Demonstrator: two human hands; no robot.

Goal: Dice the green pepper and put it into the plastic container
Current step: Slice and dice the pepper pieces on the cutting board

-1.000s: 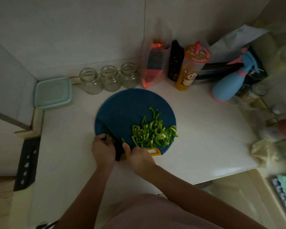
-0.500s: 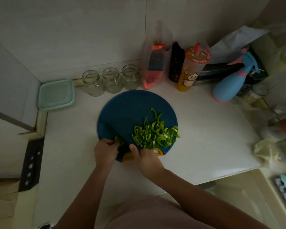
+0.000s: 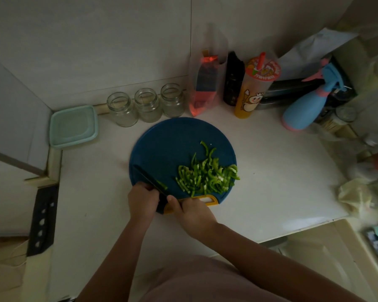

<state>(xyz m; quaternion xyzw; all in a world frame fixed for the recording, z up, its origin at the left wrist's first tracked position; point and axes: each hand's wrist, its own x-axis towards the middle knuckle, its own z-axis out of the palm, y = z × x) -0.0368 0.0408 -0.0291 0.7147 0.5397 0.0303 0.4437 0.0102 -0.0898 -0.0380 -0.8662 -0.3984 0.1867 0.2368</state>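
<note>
The knife (image 3: 150,181) is grasped by its dark handle in the right hand (image 3: 193,212) at the lower edge of the blue cutting board (image 3: 172,142), while the left hand (image 3: 142,199) is curled beside the blade; whether anything is pinched in it cannot be told. The green pepper (image 3: 205,176) is heaped in strips on the board's lower right, one small piece (image 3: 162,184) lying against the blade. The lidded plastic container (image 3: 73,126) is set well apart at the left of the frame.

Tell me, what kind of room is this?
Most likely a home kitchen: sliced green pepper on a blue cutting board, a knife, and three empty glass jars lined up on the white counter against the wall.
</note>
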